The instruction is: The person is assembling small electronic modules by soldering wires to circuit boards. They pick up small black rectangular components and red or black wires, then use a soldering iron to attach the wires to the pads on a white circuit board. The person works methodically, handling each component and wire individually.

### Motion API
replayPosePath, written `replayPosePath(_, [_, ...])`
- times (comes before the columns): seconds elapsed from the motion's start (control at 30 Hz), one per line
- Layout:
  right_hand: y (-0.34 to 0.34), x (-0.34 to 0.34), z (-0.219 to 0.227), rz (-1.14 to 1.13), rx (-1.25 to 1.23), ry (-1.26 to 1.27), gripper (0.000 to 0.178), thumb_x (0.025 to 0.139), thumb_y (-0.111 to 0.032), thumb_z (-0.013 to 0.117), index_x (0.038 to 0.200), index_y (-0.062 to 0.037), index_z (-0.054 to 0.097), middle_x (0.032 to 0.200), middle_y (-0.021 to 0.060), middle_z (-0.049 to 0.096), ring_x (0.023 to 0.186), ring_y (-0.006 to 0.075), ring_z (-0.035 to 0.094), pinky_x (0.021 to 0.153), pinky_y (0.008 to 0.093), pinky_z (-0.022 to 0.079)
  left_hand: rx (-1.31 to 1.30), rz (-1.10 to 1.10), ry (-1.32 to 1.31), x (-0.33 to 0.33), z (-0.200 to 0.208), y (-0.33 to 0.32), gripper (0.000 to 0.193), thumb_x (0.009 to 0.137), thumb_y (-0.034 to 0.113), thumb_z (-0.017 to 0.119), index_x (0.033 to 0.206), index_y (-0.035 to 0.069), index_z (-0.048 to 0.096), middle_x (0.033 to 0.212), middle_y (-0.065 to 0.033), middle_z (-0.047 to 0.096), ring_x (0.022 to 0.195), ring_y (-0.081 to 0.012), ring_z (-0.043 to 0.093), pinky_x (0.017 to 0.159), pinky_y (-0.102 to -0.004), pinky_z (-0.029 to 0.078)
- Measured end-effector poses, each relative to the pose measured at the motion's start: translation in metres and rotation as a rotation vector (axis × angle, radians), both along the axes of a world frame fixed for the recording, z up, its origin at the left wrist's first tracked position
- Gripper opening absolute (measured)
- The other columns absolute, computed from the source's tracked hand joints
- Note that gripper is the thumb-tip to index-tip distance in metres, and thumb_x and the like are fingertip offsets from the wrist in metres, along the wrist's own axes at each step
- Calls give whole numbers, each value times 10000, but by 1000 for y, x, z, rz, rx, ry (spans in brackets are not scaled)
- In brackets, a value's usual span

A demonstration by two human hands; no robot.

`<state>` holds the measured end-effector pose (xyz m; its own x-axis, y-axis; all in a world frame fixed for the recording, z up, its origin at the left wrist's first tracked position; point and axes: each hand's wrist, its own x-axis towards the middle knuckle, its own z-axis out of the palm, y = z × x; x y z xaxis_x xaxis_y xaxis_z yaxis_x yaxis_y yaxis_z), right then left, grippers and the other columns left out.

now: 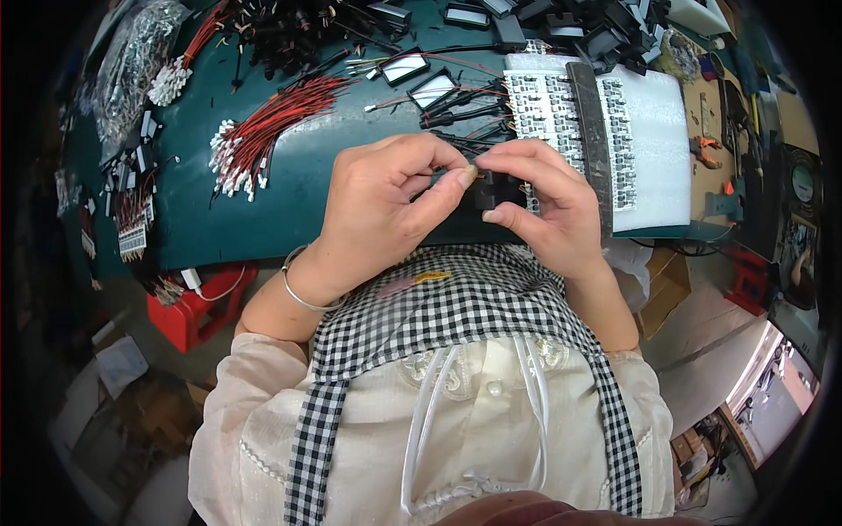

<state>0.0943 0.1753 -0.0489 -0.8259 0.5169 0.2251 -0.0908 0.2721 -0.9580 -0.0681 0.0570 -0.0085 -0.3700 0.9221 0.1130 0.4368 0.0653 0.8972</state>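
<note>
My right hand [557, 197] holds a small black plastic housing [502, 191] between thumb and fingers, just above the near edge of the table. Close against its left side, my left hand [381, 197] is closed in a pinch. What its fingertips grip is too small and too covered to make out. The two hands' index fingertips nearly meet over the housing. Behind the hands lie black cables [460, 114] and a white foam block [658, 140] bearing rows of small circuit boards [545, 101]. A dark flat bar [589, 131] lies across the boards.
Left of my hands spreads a bundle of red and black wires [294, 110] with white connectors on the green tabletop [281, 219]. Farther back are heaped black cables [289, 35] and black housings [605, 31]. Orange-handled pliers [704, 151] lie right. A red stool [202, 307] stands below left.
</note>
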Motion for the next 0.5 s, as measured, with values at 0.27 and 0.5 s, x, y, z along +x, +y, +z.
replayPosePath(0.27, [-1,-1,3,-15,68,-25,438,668,-56,800,1091,-62,686,1041,89,639,928,196,634,793,287,520,-17,3,61,0,-2,-2,53,806,10,704,824,-15,661,678,-7,588,546,-9,468,476,-170,342])
replayPosePath(0.5, [0,0,9,-60,195,-55,439,662,-78,813,1082,-59,688,1011,94,643,897,202,644,757,283,530,-46,-41,31,-3,-7,-2,46,811,0,689,836,-26,660,718,-40,621,577,-34,531,503,-175,395])
